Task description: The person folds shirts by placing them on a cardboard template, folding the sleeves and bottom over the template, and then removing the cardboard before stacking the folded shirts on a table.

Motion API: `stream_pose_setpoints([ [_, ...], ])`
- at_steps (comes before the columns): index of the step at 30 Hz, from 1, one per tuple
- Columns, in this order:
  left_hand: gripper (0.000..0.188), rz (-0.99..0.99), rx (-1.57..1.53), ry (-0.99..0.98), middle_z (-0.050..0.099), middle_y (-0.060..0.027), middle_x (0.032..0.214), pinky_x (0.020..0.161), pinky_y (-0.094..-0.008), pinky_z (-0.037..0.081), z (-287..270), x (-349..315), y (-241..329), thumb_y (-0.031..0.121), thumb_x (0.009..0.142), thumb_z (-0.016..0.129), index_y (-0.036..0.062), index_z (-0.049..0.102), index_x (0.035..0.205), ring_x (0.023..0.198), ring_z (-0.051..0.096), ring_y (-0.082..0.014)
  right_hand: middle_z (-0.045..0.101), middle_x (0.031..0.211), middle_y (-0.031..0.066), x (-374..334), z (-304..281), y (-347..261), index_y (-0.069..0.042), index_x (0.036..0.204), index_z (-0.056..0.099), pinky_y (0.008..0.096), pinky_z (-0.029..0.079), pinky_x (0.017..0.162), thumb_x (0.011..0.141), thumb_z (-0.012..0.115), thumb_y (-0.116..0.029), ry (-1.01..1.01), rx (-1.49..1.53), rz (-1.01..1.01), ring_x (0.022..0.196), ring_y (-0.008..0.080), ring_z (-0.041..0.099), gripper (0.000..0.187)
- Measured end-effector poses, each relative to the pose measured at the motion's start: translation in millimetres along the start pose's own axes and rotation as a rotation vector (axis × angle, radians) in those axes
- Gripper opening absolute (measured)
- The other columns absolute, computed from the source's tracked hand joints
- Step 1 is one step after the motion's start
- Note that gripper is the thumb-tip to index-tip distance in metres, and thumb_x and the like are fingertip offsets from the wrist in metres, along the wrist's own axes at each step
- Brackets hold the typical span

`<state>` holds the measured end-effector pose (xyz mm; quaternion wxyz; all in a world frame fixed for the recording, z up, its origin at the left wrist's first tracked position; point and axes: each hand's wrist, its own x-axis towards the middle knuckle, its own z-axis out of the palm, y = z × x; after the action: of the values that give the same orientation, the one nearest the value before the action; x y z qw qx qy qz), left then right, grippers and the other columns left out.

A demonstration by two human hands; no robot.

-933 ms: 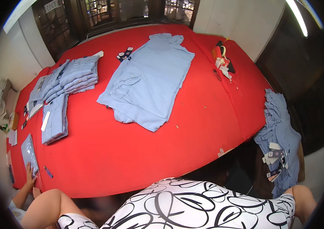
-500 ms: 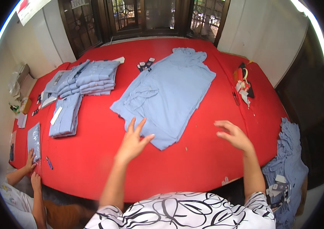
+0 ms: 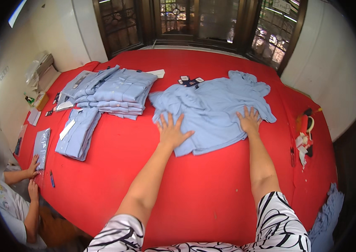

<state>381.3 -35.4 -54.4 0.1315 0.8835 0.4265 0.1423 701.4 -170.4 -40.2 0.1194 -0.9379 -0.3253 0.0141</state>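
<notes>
A light blue shirt (image 3: 217, 109) lies spread and somewhat rumpled on the red-covered table (image 3: 119, 176). My left hand (image 3: 171, 131) presses with spread fingers on its near left edge. On its near right part my right hand (image 3: 250, 122) rests, fingers apart. Neither hand grips the cloth. Several dark tags (image 3: 190, 81) lie just beyond the shirt's far left edge.
Left of the shirt are a stack of folded blue shirts (image 3: 119, 90) and more folded shirts (image 3: 77, 134). A co-worker's hands (image 3: 34, 168) touch a bagged shirt (image 3: 41, 145) near a small snipper (image 3: 52, 179). Scraps and tape (image 3: 303, 143) lie right; loose blue garments (image 3: 327, 218) hang lower right.
Both my hands have come down onto the shirt and reach farther forward. The shirt has shifted away from me and bunched up. My view has turned leftward.
</notes>
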Motion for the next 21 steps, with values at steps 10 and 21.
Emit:
stream_pose_setpoints([
  [10, 0.089, 0.050, -0.052, 0.036, 0.017, -0.0155, 0.164, 0.122, -0.0538, 0.008, -7.7, 29.8, -26.1, 0.068, 0.080, 0.064, 0.0203, 0.041, 0.152, 0.151, 0.009, -0.0403, 0.016, 0.165, 0.0143, 37.8, 3.3, 1.3, -0.019, 0.156, 0.030, 0.0576, 0.010, 0.120, 0.100, 0.037, -0.056, 0.079, -0.004, 0.094, 0.150, 0.0371, 0.016, 0.068],
  [21, 0.071, -0.140, 0.092, 0.065, 0.026, -0.0067, 0.163, 0.122, -0.0532, 0.007, -35.3, -154.3, -69.5, 0.057, 0.095, 0.050, 0.0179, 0.038, 0.153, 0.152, 0.016, -0.0294, 0.040, 0.151, 0.0168, -110.6, 21.2, 24.1, -0.008, 0.141, 0.050, 0.0525, 0.031, 0.112, 0.098, 0.055, -0.022, 0.420, -0.022, -0.196, 0.134, 0.0338, 0.041, 0.045],
])
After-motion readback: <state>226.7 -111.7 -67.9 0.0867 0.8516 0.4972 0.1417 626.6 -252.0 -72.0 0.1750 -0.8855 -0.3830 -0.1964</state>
